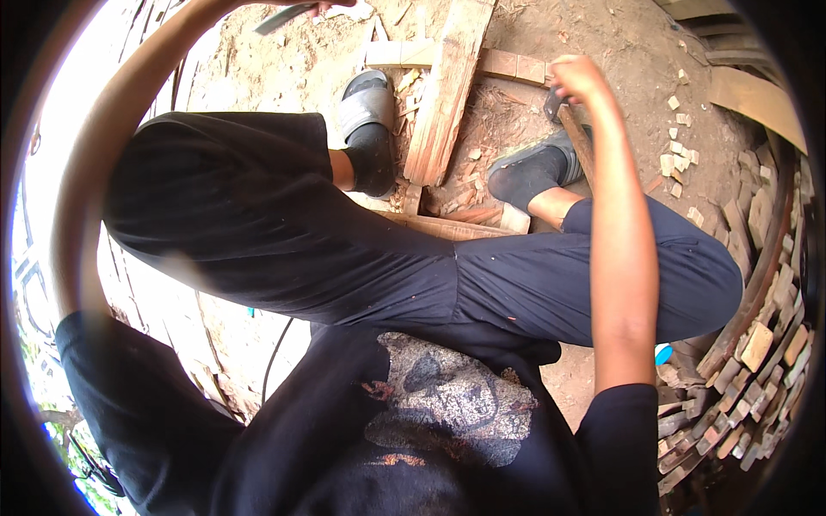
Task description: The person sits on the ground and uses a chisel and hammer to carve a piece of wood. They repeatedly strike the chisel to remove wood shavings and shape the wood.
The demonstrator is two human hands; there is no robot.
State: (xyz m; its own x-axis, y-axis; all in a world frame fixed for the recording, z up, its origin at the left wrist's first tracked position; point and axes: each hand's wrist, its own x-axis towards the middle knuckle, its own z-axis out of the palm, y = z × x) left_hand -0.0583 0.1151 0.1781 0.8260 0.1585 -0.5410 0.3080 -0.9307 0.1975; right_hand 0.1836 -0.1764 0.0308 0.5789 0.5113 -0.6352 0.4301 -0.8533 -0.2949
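My left hand (322, 8) is at the top edge, partly cut off. Beside its fingers a flat grey blade (284, 19) sticks out to the left; its other end is hidden. At the upper right my right hand (578, 79) is closed on a dark metal piece (552, 104). A narrow wooden stick (578, 146) slants down from just below that piece; whether the two are joined I cannot tell. Left of this hand, a broad rough plank (449, 95) lies tilted across a wooden crosspiece (514, 65), between my feet.
My sandalled feet (368, 107) flank the plank. Wood chips and shavings (469, 185) litter the dirt around it, and a lower wooden bar (452, 228) lies near my legs. Small cut blocks (675, 162) are scattered to the right. Stacked wood pieces (757, 378) fill the lower right.
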